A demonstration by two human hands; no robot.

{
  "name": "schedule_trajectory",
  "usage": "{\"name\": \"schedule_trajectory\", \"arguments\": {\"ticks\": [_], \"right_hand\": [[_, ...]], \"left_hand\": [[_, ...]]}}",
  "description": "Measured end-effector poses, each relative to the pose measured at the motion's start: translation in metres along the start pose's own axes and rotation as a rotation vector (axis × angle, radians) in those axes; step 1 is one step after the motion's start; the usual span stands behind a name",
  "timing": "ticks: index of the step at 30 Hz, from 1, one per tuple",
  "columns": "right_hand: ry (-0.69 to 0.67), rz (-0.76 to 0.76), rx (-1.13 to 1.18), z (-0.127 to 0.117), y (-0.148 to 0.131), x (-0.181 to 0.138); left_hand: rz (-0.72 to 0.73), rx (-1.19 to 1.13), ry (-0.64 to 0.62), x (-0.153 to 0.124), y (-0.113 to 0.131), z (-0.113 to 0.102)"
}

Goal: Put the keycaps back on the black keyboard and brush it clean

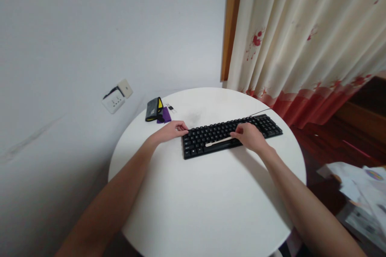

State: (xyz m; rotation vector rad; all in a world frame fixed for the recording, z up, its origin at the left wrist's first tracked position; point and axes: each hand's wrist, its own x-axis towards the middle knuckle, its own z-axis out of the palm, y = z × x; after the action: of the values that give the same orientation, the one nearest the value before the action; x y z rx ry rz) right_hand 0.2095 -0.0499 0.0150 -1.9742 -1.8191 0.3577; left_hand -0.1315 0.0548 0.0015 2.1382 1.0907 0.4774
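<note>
A black keyboard (208, 136) lies at a slant on the round white table (187, 200). At its upper left corner is my left hand (173, 130), thumb and fingers closed on the edge. My right hand (249, 134) is over the right-middle keys, pinching a slim cream-coloured stick (218, 141) with a slightly wider end, like a toothbrush. The stick points left across the lower rows of keys. Its far end is low over the keys; whether it touches them I cannot tell, and bristles do not show clearly.
Behind my left hand are a grey and yellow pouch (152, 109), a purple cloth (164, 115) and a small black item (171, 107). A thin cable (261, 111) runs off the table's back right. Wall and curtain (271, 48) stand behind; white bags (358, 184) lie at right.
</note>
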Motion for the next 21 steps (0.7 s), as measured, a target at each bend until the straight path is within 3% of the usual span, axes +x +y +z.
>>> {"name": "schedule_trajectory", "arguments": {"ticks": [8,21], "right_hand": [[0.056,0.064,0.027,-0.013,0.039,0.015],[0.071,0.077,0.049,-0.01,0.041,0.016]], "left_hand": [[0.012,0.003,0.004,0.0,-0.003,0.0],[0.008,0.023,0.003,-0.001,-0.002,-0.001]]}}
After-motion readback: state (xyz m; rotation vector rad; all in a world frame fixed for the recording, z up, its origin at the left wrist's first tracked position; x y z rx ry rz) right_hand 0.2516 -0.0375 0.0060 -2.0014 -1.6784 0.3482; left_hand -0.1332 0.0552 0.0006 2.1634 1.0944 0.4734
